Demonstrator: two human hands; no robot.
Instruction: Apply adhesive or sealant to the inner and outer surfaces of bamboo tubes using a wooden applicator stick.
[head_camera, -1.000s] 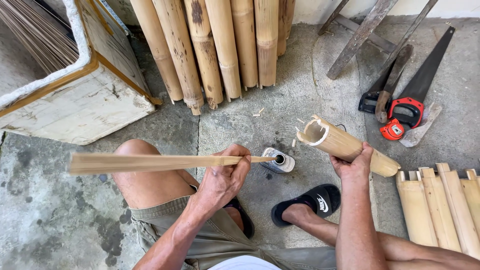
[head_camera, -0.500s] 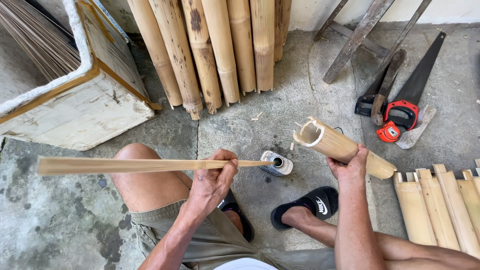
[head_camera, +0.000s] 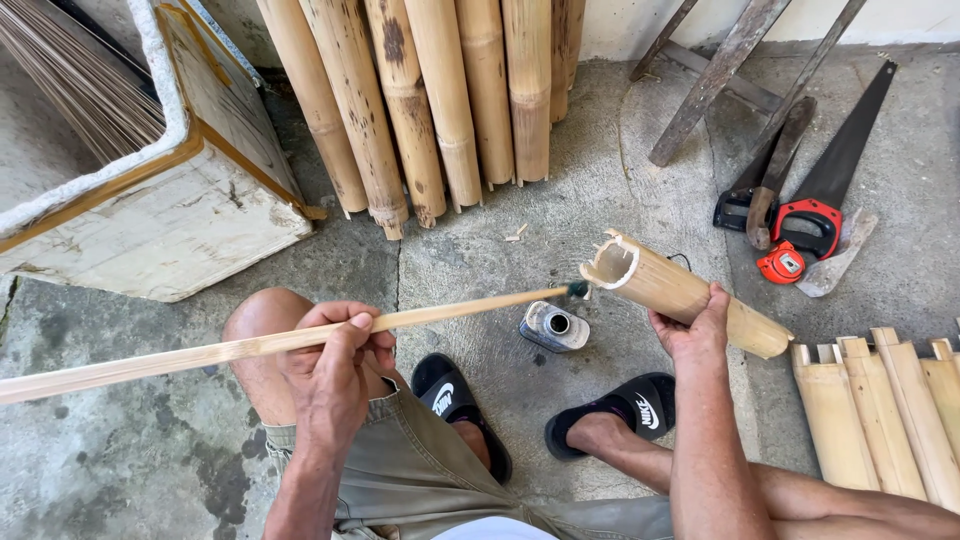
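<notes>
Now: dark-tipped stick meets the mouth of the bamboo tube

Right hand (head_camera: 692, 330) is wrapped around a short bamboo tube (head_camera: 680, 295), fingers closed on its middle, holding it tilted above the concrete floor (head_camera: 480, 260) with the notched open end facing left. Left hand (head_camera: 335, 355) is closed around a long thin bamboo stick (head_camera: 250, 348), gripping it partway along; the stick's dark tip (head_camera: 577, 289) sits just at the tube's rim, touching or nearly so, cannot tell which. Step in hand, as I judge it: bringing the coated tip to the tube's opening. Next move seems to call for steady aim with the long stick, tube held still, tip kept on the rim or guided inside.

Just below the tip, a small open bottle (head_camera: 553, 327) lies on the floor between the black sandals (head_camera: 610, 425). Further out: upright bamboo poles (head_camera: 440, 100), split bamboo slats (head_camera: 880, 410), a handsaw (head_camera: 825, 190), a tape measure (head_camera: 782, 263), a white wooden box (head_camera: 170, 200).
</notes>
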